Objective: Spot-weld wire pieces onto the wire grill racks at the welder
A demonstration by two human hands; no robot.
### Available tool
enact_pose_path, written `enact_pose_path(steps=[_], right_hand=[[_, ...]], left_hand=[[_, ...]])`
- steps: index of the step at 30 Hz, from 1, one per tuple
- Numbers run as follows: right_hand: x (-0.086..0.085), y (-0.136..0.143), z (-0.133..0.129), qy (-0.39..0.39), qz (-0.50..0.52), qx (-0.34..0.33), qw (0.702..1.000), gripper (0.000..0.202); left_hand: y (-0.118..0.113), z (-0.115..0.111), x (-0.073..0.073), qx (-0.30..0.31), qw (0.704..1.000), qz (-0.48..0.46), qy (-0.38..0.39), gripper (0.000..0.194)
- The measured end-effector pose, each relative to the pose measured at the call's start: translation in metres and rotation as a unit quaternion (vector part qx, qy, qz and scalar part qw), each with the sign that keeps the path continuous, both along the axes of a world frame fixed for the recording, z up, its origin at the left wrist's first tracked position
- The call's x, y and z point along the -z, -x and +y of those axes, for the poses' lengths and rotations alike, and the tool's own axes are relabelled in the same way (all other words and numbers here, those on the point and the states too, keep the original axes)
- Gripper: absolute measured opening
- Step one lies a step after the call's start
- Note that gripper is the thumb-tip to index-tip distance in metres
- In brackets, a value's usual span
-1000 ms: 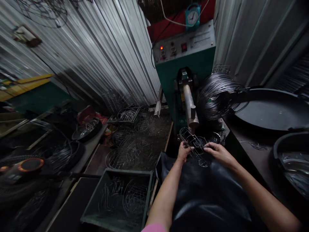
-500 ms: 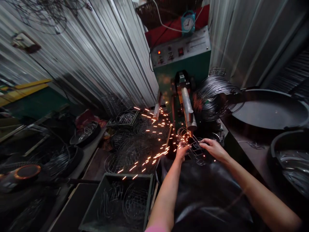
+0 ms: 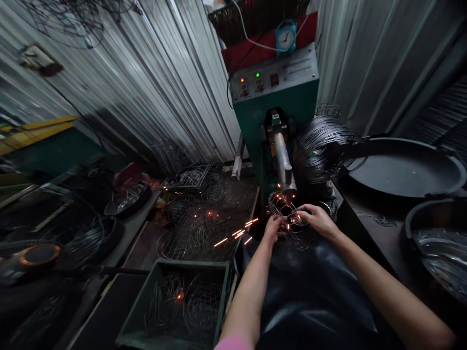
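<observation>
Fingers of my left hand [image 3: 273,227] are closed on the left side of a curved wire piece [image 3: 278,204]. My right hand [image 3: 316,219] pinches the same piece from the right. The wires sit right below the tip of a grey metal electrode arm [image 3: 283,163] on a green machine [image 3: 251,119]. A few sparks glow around the wires, and some streak to the left. On the machine's panel a red light and a green light are lit. The exact contact between fingertips and wires is too small to make out.
A green crate [image 3: 153,277] with wire pieces stands at lower left. Wire pieces lie on the bench [image 3: 237,194] behind it. Right of the machine are a wire coil [image 3: 324,146], a large shallow pan [image 3: 412,170] and a dark basin [image 3: 410,223]. A black apron covers my lap.
The large spray of sparks has shrunk to a few streaks and spots. A green light has come on beside the red one. My right hand has shifted slightly left and up.
</observation>
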State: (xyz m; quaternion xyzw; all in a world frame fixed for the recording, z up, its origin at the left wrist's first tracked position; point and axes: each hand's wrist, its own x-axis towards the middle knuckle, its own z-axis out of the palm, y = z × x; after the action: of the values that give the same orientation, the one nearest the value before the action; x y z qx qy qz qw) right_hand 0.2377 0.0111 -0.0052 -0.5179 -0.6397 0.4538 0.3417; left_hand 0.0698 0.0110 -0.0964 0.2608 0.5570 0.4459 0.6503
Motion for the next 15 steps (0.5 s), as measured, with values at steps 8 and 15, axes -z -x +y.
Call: enact_pose_path(steps=[8,15], right_hand=[[0.019,-0.023,-0.03,0.077,0.045,-0.068,0.994,0.032],[-0.005,-0.001,-0.009,0.018,0.0,-0.029,0.999,0.03]], left_hand=[[-0.006,-0.022,0.01,0.012,0.999,-0.014,-0.042,0.051],[-0.002,-0.011,0.005,-0.005,0.999,-0.047,-0.02,0.042]])
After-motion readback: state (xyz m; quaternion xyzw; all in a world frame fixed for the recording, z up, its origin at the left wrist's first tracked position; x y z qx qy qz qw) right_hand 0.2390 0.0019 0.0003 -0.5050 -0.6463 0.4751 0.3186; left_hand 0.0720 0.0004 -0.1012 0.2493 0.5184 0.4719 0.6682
